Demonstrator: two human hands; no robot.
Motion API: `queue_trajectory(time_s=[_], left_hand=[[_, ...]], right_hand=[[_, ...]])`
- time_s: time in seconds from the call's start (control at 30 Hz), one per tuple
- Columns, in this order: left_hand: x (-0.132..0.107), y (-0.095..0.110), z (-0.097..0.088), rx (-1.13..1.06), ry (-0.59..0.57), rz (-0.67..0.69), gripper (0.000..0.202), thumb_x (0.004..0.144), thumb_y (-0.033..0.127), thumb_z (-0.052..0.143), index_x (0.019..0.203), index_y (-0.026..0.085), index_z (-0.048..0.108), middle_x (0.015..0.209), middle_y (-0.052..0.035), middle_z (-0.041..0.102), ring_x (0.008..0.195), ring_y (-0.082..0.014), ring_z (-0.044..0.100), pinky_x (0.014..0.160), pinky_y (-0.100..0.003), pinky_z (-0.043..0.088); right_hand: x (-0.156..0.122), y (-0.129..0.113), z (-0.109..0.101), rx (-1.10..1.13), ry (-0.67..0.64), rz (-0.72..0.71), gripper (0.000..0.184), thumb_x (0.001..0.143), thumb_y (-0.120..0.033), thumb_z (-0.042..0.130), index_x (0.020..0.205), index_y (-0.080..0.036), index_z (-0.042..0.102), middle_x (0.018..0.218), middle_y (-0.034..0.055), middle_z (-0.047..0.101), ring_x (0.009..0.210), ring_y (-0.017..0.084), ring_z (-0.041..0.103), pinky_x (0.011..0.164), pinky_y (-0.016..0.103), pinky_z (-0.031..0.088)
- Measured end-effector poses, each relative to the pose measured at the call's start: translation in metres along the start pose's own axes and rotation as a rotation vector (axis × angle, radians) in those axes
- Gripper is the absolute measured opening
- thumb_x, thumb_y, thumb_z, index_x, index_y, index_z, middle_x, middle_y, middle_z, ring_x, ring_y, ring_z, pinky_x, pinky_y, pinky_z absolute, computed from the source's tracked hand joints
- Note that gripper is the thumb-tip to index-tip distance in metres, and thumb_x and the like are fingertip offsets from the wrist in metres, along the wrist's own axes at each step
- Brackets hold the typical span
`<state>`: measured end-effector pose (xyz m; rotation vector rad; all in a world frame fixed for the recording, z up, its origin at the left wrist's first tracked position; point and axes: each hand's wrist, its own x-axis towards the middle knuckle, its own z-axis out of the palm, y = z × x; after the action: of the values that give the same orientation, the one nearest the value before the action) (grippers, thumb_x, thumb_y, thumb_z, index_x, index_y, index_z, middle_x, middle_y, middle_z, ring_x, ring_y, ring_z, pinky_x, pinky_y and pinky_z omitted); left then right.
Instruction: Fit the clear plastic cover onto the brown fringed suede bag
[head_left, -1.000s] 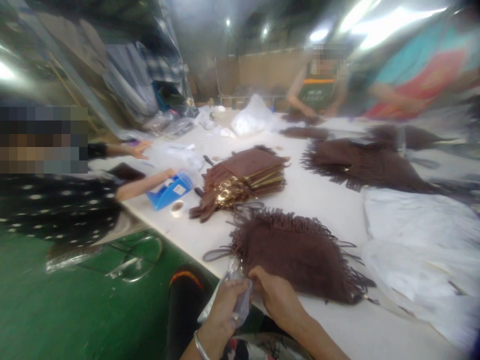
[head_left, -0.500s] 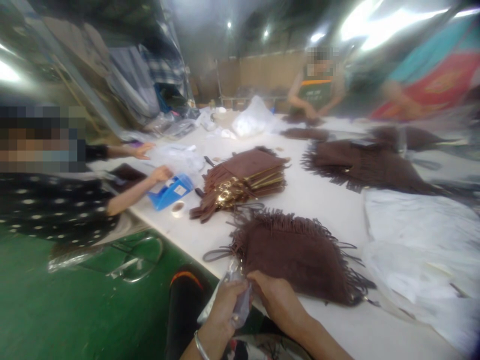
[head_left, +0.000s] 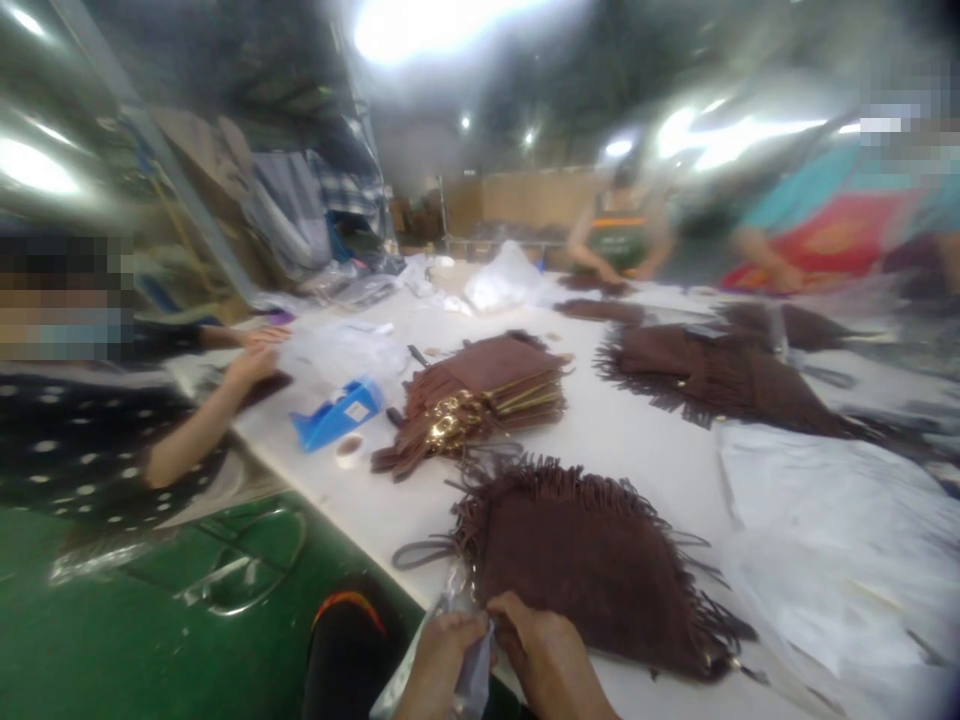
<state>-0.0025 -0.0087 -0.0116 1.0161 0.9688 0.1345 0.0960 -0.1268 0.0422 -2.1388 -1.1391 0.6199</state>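
Note:
A dark brown fringed bag (head_left: pixel 577 565) lies flat on the table's near edge, a thin loop strap sticking out at its left. At its lower left corner, clear plastic wrap (head_left: pixel 475 665) is bunched up beside a bit of metal hardware (head_left: pixel 471 578). My left hand (head_left: pixel 439 655) is closed round this plastic. My right hand (head_left: pixel 547 655) pinches at the plastic's right side, close against the bag; its fingertips are partly hidden. Whether metal lies inside the plastic I cannot tell.
Brown fringed bags with gold hardware (head_left: pixel 480 400) are stacked beyond. A blue tape dispenser (head_left: pixel 341 412) and a tape roll (head_left: pixel 351 450) stand left of them. White sheets (head_left: pixel 832 540) cover the right side. A co-worker in a dotted top (head_left: pixel 82 450) sits left; others work across the table.
My view has tilted up, so the table sits lower. Both my hands stay at the plastic by the bag's corner. The left co-worker's hands have drawn back from the blue dispenser.

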Motion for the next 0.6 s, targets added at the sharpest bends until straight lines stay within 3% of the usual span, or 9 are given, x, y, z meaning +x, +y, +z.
queue_trajectory(time_s=[0.13,0.23,0.4,0.6], left_hand=[[0.010,-0.004,0.000,0.074,0.000,0.018,0.058,0.042,0.070,0.077,0.048,0.014,0.062,0.042,-0.0070,0.059,0.034,-0.0129,0.047,0.038,-0.025,0.030],[0.013,-0.005,0.000,0.079,0.001,0.032,0.063,0.036,0.075,0.076,0.046,0.015,0.061,0.040,-0.0060,0.057,0.033,-0.0116,0.044,0.038,-0.025,0.029],[0.015,-0.005,-0.006,0.098,-0.043,0.037,0.062,0.041,0.072,0.077,0.046,0.011,0.064,0.041,-0.0072,0.057,0.035,-0.0109,0.044,0.040,-0.025,0.028],[0.008,0.004,-0.004,0.064,-0.079,0.065,0.054,0.043,0.062,0.083,0.047,0.013,0.062,0.042,-0.0045,0.057,0.039,-0.0113,0.046,0.043,-0.025,0.031]], right_hand=[[0.003,0.010,0.006,0.229,0.038,-0.001,0.030,0.077,-0.007,0.049,0.098,-0.024,0.062,0.080,-0.0007,0.074,0.076,0.016,0.070,0.068,0.020,0.046],[0.005,0.016,0.012,0.239,0.049,0.019,0.032,0.074,-0.007,0.049,0.098,-0.023,0.062,0.080,0.0000,0.075,0.077,0.017,0.070,0.070,0.022,0.048],[0.010,0.025,0.028,-0.155,0.040,0.013,0.022,0.083,-0.016,0.049,0.098,-0.028,0.061,0.076,0.0010,0.076,0.070,0.021,0.074,0.055,0.020,0.046],[0.015,0.037,0.051,-0.562,0.157,-0.085,0.031,0.073,-0.008,0.056,0.094,-0.031,0.059,0.069,-0.0034,0.076,0.056,0.024,0.073,0.039,0.018,0.037]])
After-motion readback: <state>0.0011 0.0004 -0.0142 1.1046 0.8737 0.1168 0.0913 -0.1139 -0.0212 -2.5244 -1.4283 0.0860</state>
